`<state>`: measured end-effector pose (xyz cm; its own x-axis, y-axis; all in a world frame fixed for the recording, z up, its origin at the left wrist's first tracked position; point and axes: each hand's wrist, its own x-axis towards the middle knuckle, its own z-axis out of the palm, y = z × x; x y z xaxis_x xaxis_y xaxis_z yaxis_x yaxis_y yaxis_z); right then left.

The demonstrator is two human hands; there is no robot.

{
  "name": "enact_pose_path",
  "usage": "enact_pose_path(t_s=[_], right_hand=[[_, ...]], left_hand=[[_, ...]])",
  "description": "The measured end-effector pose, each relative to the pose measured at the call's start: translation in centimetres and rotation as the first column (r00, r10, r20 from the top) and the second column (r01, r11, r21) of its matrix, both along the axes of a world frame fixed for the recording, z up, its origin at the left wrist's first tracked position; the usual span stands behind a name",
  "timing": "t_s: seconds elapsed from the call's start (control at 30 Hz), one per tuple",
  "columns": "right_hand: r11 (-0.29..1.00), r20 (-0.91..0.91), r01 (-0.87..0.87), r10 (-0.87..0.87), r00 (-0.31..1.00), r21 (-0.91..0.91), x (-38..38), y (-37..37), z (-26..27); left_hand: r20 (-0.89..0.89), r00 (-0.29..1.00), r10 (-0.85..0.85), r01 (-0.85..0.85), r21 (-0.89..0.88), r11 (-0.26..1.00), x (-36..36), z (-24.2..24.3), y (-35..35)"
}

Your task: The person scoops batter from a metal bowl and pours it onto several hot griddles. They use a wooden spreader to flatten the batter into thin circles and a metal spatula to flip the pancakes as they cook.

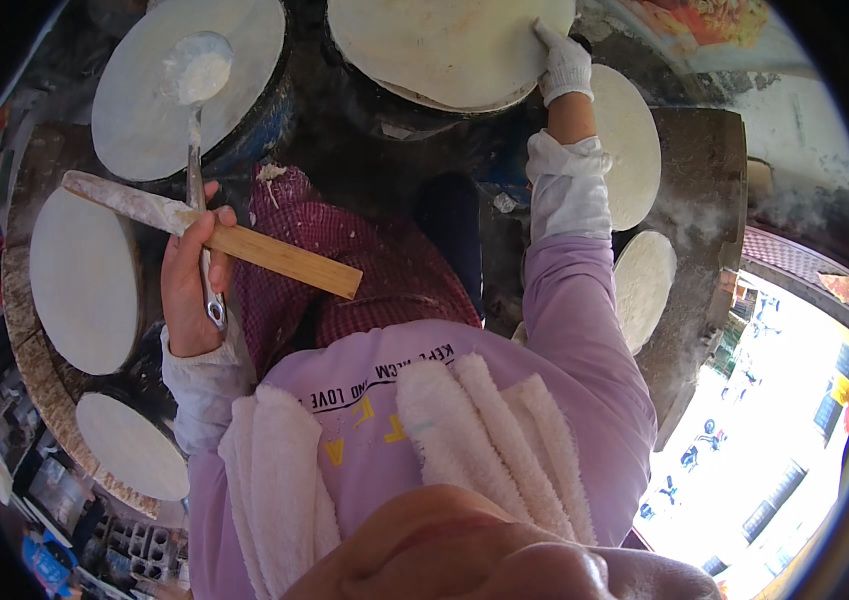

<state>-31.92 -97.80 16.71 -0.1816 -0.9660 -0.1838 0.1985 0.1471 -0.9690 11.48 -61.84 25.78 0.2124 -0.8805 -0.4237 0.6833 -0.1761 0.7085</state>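
Observation:
My bare left hand (195,277) holds a flour-coated wooden spatula (282,259) and the handle of a metal ladle (195,157). White batter or paste lies in the ladle's bowl, over a pale round flatbread sheet (252,82) on a round griddle. My right hand (565,64), in a white knit glove, is at the right edge of a large pale round sheet (447,52) on another drum-like stove. Its thumb rests on the sheet; the other fingers are partly hidden, so whether they grip the edge is unclear.
More pale rounds lie on both sides: a large one (83,281) and a smaller one (131,446) at left, and two (623,146) (646,289) at right. A brown curved counter (702,225) runs around me. Steam drifts at the right. Concrete blocks stand at lower left.

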Motion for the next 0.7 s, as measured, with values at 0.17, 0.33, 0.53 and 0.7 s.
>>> enact_pose_path(t_s=[0.17, 0.33, 0.53, 0.7], right_hand=[[0.988, 0.083, 0.007, 0.006, 0.997, -0.157, 4.3, 5.3, 4.9], [0.977, -0.06, 0.093, -0.106, 0.993, -0.194, -0.1, 16.1, 1.6], [0.78, 0.204, 0.608, -0.626, 0.753, 0.15, -4.5, 43.6, 2.8], [0.644, -0.466, 0.763, -0.659, 0.59, 0.054, -15.8, 67.8, 12.0]], left_hand=[[-0.007, 0.999, -0.04, 0.04, -0.008, 0.999, 1.0, -0.4, 0.1], [0.055, 0.986, -0.157, 0.158, -0.02, 0.987, 1.9, 0.0, 0.1], [0.024, 0.92, -0.392, 0.393, -0.06, 0.918, 4.2, -1.6, -0.6], [-0.077, 0.837, -0.542, 0.534, -0.108, 0.839, 1.6, -1.6, -2.1]])
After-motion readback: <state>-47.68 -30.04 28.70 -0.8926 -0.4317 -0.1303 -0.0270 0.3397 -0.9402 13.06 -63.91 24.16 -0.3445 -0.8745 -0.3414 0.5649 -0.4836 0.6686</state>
